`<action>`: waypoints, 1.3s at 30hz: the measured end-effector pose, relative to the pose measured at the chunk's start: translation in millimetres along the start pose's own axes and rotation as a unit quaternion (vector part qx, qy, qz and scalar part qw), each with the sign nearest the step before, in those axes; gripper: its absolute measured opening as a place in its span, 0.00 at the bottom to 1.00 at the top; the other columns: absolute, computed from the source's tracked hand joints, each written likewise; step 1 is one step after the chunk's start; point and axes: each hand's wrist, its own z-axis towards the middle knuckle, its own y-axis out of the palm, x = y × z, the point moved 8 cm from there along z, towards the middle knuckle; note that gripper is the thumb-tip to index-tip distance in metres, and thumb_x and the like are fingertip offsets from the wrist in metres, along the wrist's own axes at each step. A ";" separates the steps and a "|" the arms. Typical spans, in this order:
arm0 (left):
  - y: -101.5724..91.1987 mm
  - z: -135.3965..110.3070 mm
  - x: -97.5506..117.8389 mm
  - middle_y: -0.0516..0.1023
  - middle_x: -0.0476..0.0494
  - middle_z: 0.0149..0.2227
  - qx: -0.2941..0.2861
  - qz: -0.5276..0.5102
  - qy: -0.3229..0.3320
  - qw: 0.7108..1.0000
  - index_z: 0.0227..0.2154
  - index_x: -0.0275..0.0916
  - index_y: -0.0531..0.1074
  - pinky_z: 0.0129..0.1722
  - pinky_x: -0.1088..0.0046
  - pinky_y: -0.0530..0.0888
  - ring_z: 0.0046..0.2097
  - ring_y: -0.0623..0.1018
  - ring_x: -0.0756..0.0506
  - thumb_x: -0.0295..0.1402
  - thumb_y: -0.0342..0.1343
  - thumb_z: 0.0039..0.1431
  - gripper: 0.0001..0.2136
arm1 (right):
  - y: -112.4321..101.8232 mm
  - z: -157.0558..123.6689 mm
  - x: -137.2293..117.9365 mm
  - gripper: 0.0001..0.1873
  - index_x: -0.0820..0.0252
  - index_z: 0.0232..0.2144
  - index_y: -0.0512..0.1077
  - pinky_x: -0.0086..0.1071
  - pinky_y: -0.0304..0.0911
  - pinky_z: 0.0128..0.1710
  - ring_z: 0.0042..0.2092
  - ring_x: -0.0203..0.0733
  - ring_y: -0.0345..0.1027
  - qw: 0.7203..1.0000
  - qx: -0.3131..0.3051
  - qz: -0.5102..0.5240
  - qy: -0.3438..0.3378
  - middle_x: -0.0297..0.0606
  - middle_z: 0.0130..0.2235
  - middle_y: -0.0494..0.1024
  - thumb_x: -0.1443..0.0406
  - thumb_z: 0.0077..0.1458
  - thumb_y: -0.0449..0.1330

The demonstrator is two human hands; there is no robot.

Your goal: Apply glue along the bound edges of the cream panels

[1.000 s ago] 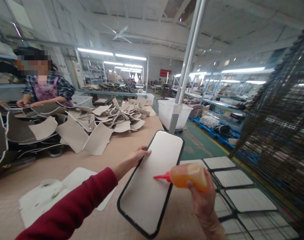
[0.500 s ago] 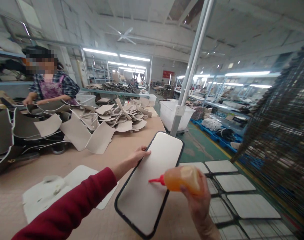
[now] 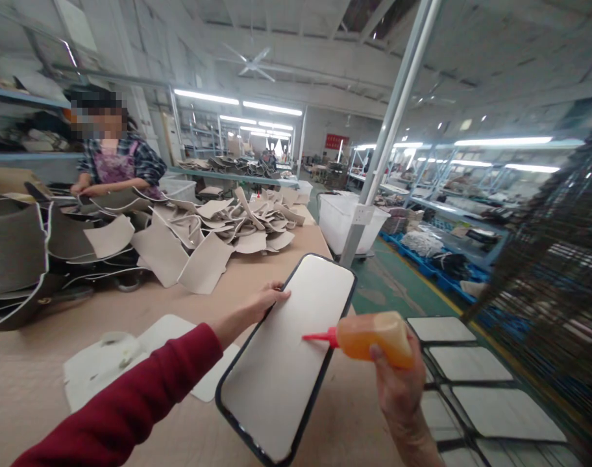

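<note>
My left hand (image 3: 269, 299) grips the left edge of a long white panel (image 3: 296, 337) with rounded corners and a black rim, its thumb on the white face. The panel is tilted above the table. In my right hand (image 3: 400, 379) is a squeeze bottle (image 3: 374, 338) of amber liquid, held on its side. Its red nozzle (image 3: 318, 336) points left, over the middle of the panel; whether the tip touches the surface I cannot tell. Wet, shiny spots show along the lower black rim.
Loose white sheets (image 3: 169, 334) lie on the brown table (image 3: 257, 275). Beyond them is a heap of curved grey-beige pieces (image 3: 208, 259), with a co-worker (image 3: 118, 162) behind it. Several black-rimmed panels (image 3: 510, 408) sit at right. A metal post (image 3: 374, 194) and white bin (image 3: 339, 217) stand past the table.
The view has shifted slightly left. The bottle's nozzle has moved a little up and right across the panel face. My left hand keeps its hold on the panel edge.
</note>
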 end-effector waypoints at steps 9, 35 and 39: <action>-16.7 1.8 0.7 0.73 0.50 0.22 -0.005 -0.014 -0.028 1.000 0.28 0.36 0.67 0.25 0.71 0.71 0.24 0.73 0.47 0.31 0.65 0.34 0.16 | 3.3 0.4 13.9 0.32 0.63 0.45 0.66 0.33 0.66 0.36 0.35 0.40 0.67 0.999 0.008 0.016 0.029 0.38 0.36 0.72 0.60 0.36 0.69; -35.2 40.7 -3.0 0.74 0.48 0.23 -0.024 -0.026 -0.040 0.999 0.31 0.37 0.66 0.25 0.72 0.71 0.25 0.73 0.47 0.29 0.62 0.39 0.14 | 53.4 26.1 26.2 0.36 0.61 0.49 0.63 0.34 0.64 0.41 0.39 0.41 0.66 0.996 0.051 -0.050 -0.048 0.40 0.43 0.70 0.59 0.37 0.69; -38.0 48.6 -4.3 0.73 0.49 0.21 -0.018 -0.025 -0.036 0.999 0.30 0.37 0.66 0.24 0.72 0.71 0.23 0.72 0.48 0.29 0.62 0.40 0.13 | 72.9 0.9 35.3 0.34 0.63 0.48 0.64 0.32 0.66 0.37 0.36 0.41 0.68 0.997 -0.044 -0.057 -0.005 0.41 0.40 0.72 0.60 0.38 0.68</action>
